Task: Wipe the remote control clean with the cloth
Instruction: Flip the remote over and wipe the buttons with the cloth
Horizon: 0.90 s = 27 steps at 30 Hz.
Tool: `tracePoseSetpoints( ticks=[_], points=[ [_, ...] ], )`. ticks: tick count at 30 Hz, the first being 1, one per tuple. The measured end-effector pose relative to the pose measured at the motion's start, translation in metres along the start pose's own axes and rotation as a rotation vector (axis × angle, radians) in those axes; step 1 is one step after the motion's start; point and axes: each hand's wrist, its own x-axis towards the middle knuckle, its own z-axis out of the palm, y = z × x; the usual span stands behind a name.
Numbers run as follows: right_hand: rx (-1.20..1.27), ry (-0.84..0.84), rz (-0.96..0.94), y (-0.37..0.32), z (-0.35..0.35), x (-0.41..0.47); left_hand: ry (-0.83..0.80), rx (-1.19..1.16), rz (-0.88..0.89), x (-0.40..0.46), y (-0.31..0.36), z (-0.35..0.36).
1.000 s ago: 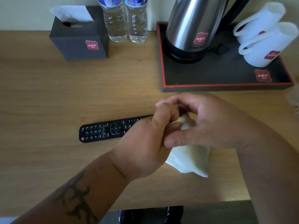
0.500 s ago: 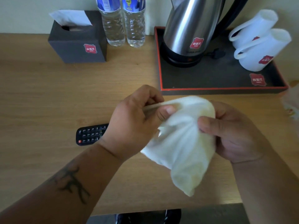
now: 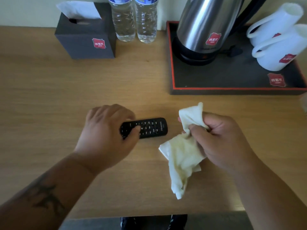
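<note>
The black remote control [image 3: 150, 127] lies flat on the wooden desk [image 3: 41, 100], its long axis running left to right. My left hand [image 3: 108, 131] covers its left half, fingers over the far edge and thumb on the buttons. To its right, my right hand [image 3: 221, 138] is closed on a crumpled white cloth [image 3: 182, 155]. One corner of the cloth sticks up above my fingers and the rest hangs down toward the desk. Cloth and remote are apart.
A dark tissue box [image 3: 86, 39] and two water bottles [image 3: 134, 20] stand at the back. A black tray [image 3: 216, 87] at the back right carries a steel kettle [image 3: 206, 25] and two white cups [image 3: 279, 40]. The desk's front edge [image 3: 149, 214] is near my body.
My left hand has let go of the cloth and dropped onto the remote. My right hand has carried the cloth to the right, holding it alone.
</note>
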Motion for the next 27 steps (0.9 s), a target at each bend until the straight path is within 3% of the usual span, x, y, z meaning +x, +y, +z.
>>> tracePoseSetpoints(
  ticks=[5, 15, 27],
  points=[
    [-0.397, -0.136, -0.112, -0.005, 0.009, 0.008, -0.155, 0.133, -0.053, -0.033, -0.045, 0.006],
    [-1.048, -0.355, -0.251, -0.043, 0.079, 0.020, 0.112, 0.053, 0.068, -0.018, -0.043, 0.035],
    [-1.136, -0.143, -0.025, -0.034, 0.041, 0.011, 0.116, 0.021, 0.054, -0.018, -0.046, 0.035]
  ],
)
